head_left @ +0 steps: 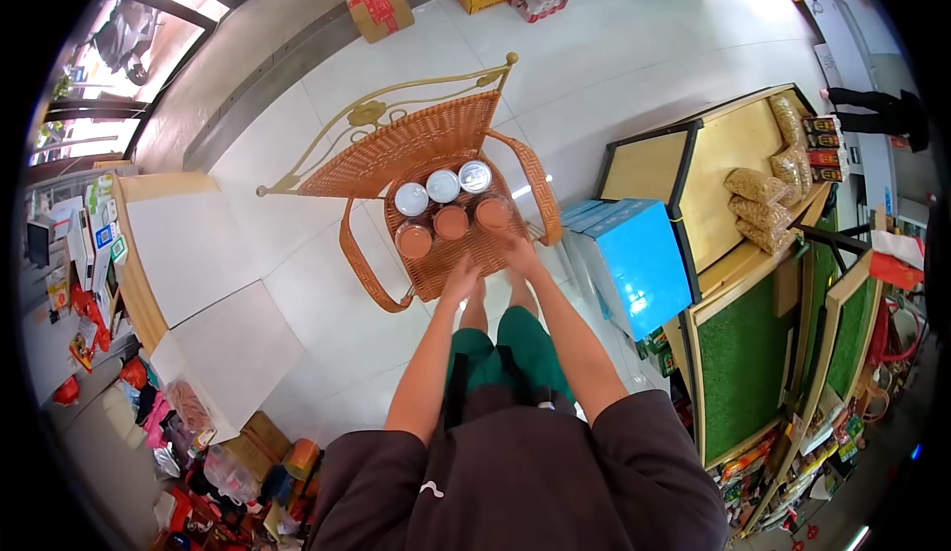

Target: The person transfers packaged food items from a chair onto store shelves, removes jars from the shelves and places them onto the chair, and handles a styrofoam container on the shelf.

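Observation:
A brown wicker armchair with a gold metal back frame stands in front of me. Three containers with silver lids, one of them a silver-topped can, form the back row on its seat. In front of them are three clear round containers through which the wicker colour shows, including a clear container in the middle. My left hand hovers by the seat's front edge, fingers stretched out, holding nothing visible. My right hand is just below the rightmost clear container, fingers apart; whether it touches the container is unclear.
A bright blue box stands right of the chair, beside a wooden display stand with bags of nuts or beans. A white-topped counter is at left. Cardboard boxes sit along the far wall. A person in dark clothes stands far right.

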A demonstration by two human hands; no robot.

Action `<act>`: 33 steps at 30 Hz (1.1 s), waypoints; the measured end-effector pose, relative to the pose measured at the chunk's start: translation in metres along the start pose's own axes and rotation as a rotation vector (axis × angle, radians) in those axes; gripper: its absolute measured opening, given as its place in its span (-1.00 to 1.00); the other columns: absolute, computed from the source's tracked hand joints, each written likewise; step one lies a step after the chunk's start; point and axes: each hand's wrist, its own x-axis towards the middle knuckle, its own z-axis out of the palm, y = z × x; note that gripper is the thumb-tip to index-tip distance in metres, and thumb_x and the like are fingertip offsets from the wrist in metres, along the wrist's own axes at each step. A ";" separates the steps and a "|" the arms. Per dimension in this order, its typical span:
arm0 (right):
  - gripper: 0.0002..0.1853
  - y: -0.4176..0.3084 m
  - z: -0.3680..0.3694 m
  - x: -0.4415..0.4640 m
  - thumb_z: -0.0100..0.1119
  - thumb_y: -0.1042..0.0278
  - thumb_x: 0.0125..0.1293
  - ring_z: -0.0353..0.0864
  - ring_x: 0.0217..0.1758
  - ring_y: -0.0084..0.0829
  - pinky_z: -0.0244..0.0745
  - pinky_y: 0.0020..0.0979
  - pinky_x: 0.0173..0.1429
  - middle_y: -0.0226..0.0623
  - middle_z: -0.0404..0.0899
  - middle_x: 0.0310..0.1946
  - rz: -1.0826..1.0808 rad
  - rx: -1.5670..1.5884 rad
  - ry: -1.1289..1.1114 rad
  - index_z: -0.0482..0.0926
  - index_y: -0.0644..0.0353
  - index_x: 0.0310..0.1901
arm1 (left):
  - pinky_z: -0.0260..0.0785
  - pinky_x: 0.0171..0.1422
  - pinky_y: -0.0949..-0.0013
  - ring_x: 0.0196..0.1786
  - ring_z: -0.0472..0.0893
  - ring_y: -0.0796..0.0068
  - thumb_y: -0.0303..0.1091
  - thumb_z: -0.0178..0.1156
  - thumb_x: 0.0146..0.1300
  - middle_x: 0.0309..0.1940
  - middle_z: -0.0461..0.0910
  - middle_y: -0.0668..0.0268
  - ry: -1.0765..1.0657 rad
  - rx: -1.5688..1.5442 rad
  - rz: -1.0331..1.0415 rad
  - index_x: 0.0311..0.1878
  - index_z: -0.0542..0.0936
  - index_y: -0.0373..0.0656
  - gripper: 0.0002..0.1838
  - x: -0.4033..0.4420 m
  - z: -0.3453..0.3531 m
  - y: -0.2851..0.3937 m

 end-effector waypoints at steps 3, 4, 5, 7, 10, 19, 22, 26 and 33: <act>-0.57 -0.029 -0.005 -0.048 0.14 0.35 0.13 0.58 0.05 -0.28 0.43 -0.35 0.13 -0.09 0.61 -0.07 -0.034 0.031 0.058 0.51 0.27 0.07 | 0.25 0.27 0.37 0.21 0.46 0.22 -0.21 0.06 0.28 0.15 0.47 0.01 0.007 0.021 -0.049 0.29 0.30 -0.32 -0.43 -0.016 -0.035 -0.041; -0.57 -0.022 -0.003 -0.060 0.15 0.32 0.13 0.59 0.02 -0.26 0.44 -0.34 0.11 -0.07 0.61 -0.08 0.042 0.011 0.043 0.52 0.27 0.06 | 0.25 0.27 0.37 0.20 0.47 0.22 -0.21 0.06 0.28 0.13 0.48 0.00 0.026 0.079 -0.029 0.27 0.33 -0.32 -0.44 -0.019 -0.050 -0.071; -0.56 -0.012 -0.003 -0.068 0.16 0.29 0.13 0.60 -0.01 -0.24 0.46 -0.33 0.08 -0.04 0.61 -0.09 0.115 -0.008 0.039 0.52 0.27 0.06 | 0.26 0.27 0.37 0.19 0.48 0.22 -0.21 0.07 0.27 0.12 0.49 -0.01 0.040 0.140 0.001 0.25 0.36 -0.32 -0.46 -0.024 -0.061 -0.092; -0.54 0.041 0.015 -0.073 0.19 0.24 0.11 0.63 -0.09 -0.24 0.50 -0.31 0.00 -0.04 0.62 -0.13 0.166 -0.222 0.039 0.53 0.26 0.05 | 0.22 0.32 0.30 0.25 0.42 0.12 -0.16 0.02 0.30 0.16 0.44 -0.07 -0.004 0.380 0.045 0.26 0.36 -0.29 -0.46 -0.044 -0.093 -0.129; -0.53 0.120 0.056 -0.089 0.23 0.22 0.07 0.63 -0.28 -0.27 0.53 -0.32 -0.12 -0.06 0.65 -0.25 0.144 -0.185 0.235 0.55 0.20 0.05 | 0.32 0.21 0.17 0.09 0.53 0.06 -0.09 0.01 0.27 0.02 0.54 -0.06 -0.053 0.599 -0.250 0.29 0.33 -0.26 -0.40 -0.060 -0.139 -0.199; -0.53 0.081 -0.005 -0.249 0.14 0.18 0.11 0.63 -0.43 -0.39 0.54 -0.37 -0.41 -0.19 0.65 -0.34 0.443 0.217 0.465 0.51 0.14 0.07 | 0.37 -0.24 0.02 -0.31 0.50 0.22 -0.19 0.05 0.16 -0.33 0.51 0.15 -0.286 0.834 -0.266 -0.08 0.52 -0.22 -0.65 -0.070 -0.130 -0.117; -0.55 0.079 -0.024 -0.298 0.11 0.22 0.13 0.63 -0.42 -0.43 0.53 -0.41 -0.43 -0.28 0.65 -0.31 0.477 0.571 0.627 0.50 0.14 0.09 | 0.40 -0.19 0.02 -0.26 0.52 0.21 -0.16 0.05 0.17 -0.28 0.54 0.16 -0.270 0.905 -0.270 -0.03 0.52 -0.22 -0.61 -0.026 -0.077 -0.066; -0.57 0.111 -0.020 -0.359 0.10 0.22 0.15 0.63 -0.40 -0.44 0.56 -0.42 -0.41 -0.26 0.65 -0.30 0.456 0.726 0.802 0.50 0.15 0.08 | 0.37 -0.15 0.21 -0.23 0.55 0.23 -0.21 0.01 0.23 -0.27 0.61 0.13 -0.328 0.969 0.392 -0.09 0.53 -0.31 -0.64 0.034 0.016 0.005; -0.57 0.199 0.051 -0.463 0.09 0.18 0.22 0.66 -0.25 -0.30 0.60 -0.28 -0.24 -0.12 0.63 -0.22 0.540 1.147 0.899 0.47 0.27 0.06 | 0.41 -0.10 0.36 -0.26 0.49 0.45 -0.23 0.06 0.23 -0.12 0.55 0.28 -0.517 0.402 0.187 0.17 0.46 -0.19 -0.55 -0.056 0.207 0.052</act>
